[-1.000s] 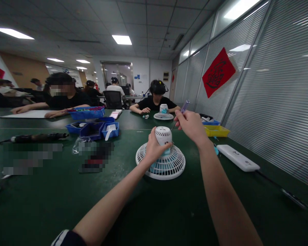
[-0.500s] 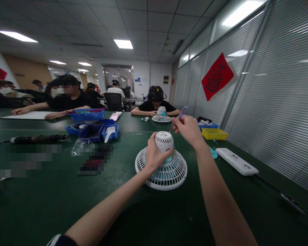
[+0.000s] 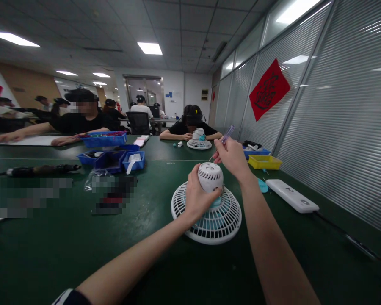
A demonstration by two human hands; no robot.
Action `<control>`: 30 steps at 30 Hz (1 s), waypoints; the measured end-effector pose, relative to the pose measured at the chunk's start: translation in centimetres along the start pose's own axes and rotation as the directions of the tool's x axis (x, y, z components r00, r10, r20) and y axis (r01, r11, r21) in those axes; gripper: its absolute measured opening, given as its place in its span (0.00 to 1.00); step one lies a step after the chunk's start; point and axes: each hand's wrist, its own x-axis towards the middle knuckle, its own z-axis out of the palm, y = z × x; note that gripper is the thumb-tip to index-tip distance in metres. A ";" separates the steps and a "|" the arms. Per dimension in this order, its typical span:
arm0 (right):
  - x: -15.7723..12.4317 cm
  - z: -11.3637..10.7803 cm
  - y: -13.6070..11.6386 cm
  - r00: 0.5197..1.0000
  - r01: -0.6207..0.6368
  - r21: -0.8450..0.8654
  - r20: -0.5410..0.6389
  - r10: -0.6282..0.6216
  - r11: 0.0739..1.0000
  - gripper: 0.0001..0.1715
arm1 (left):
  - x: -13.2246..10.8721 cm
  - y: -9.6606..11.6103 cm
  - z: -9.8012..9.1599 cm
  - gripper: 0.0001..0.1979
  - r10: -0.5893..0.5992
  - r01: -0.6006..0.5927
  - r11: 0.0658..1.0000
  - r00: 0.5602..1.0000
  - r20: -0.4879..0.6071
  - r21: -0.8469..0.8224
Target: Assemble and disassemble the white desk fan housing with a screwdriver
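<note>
A white fan head (image 3: 230,220) lies with its round grille down on the green table, light blue blades showing through the bars. Its slotted motor housing (image 3: 210,174) points up. My left hand (image 3: 198,195) is wrapped round the left side of this housing, thumb across the front. Behind and to the right, my right hand (image 3: 230,154) grips a screwdriver with a clear purple handle (image 3: 229,132). The shaft slants down to the left toward the back of the housing, and whether its tip touches is hidden.
Blue bins (image 3: 111,161) and a black tool (image 3: 44,170) lie left. A yellow tray (image 3: 264,162) and white panel (image 3: 292,195) are right. Across the table, a person sits behind another fan head (image 3: 199,144); another person sits at the left.
The fan head has come nearer and slightly right, with my left hand still on it. The screwdriver tip now sits behind the housing instead of over its top.
</note>
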 end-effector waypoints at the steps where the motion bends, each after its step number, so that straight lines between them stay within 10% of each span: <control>1: 0.0 0.0 0.1 1.000 0.003 -0.009 0.006 -0.003 1.000 0.14 | -0.1 -0.1 0.1 0.41 0.004 -0.003 1.000 1.000 0.009 -0.008; 30: -0.2 0.5 -0.2 0.999 0.013 -0.245 0.033 -0.005 0.969 0.13 | -0.5 0.0 0.5 0.42 0.009 -0.009 1.000 1.000 0.002 0.012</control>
